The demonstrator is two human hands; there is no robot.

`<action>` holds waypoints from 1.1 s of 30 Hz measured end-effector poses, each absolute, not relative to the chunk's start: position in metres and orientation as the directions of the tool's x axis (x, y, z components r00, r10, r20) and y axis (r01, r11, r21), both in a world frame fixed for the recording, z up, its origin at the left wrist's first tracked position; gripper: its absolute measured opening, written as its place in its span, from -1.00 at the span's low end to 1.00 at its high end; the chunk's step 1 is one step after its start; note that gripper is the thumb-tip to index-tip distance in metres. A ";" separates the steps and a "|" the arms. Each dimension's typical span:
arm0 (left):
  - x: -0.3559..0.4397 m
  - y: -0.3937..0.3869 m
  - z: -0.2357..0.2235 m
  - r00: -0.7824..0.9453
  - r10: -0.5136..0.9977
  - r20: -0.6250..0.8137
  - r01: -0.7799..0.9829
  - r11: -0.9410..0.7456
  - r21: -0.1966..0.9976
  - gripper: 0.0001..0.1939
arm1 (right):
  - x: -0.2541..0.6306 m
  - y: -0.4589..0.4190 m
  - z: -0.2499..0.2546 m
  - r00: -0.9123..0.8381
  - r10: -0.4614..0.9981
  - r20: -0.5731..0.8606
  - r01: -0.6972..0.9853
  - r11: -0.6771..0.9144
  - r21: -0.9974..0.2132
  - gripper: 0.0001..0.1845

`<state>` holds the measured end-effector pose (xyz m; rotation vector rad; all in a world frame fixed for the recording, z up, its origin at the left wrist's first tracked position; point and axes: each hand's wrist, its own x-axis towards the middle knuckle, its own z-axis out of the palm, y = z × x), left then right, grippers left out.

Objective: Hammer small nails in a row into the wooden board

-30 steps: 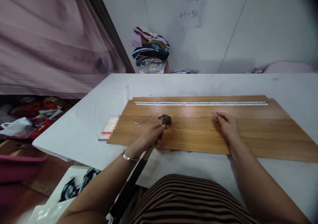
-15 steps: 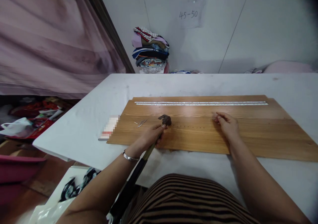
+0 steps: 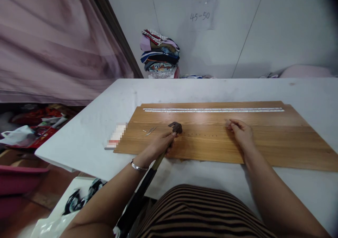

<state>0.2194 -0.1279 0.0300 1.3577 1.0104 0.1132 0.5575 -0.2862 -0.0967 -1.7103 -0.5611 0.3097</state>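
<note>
My left hand is closed round a claw hammer just below its dark head, and the long handle slants back toward my body. On the wooden board lies a row of small dark dots, right of the hammer head; whether they are holes or nail heads I cannot tell. My right hand is over the board beyond the row's right end, thumb and fingers pinched together. Something small and pale may be at its fingertips, too indistinct to name. Several loose nails lie on the board left of the hammer.
Two white measuring strips run along the board's far side. A blurred-out pale packet is by its left edge. The board rests on a white table. Folded clothes are stacked against the wall, and a pink curtain hangs left.
</note>
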 end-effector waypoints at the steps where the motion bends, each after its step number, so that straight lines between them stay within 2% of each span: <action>1: 0.219 -0.128 0.031 0.592 0.604 -0.533 0.472 0.277 0.837 -0.49 | 0.558 -0.286 -0.097 0.845 0.524 0.101 0.200 -0.134 -0.971 -0.59; 9: 0.218 -0.126 0.028 0.593 0.603 -0.534 0.467 0.284 0.838 -0.54 | 0.558 -0.286 -0.098 0.852 0.510 0.121 0.215 -0.131 -0.968 -0.60; 33: 0.219 -0.127 0.028 0.589 0.606 -0.534 0.461 0.291 0.838 -0.53 | 0.556 -0.285 -0.093 0.861 0.500 0.089 0.165 -0.111 -0.980 -0.59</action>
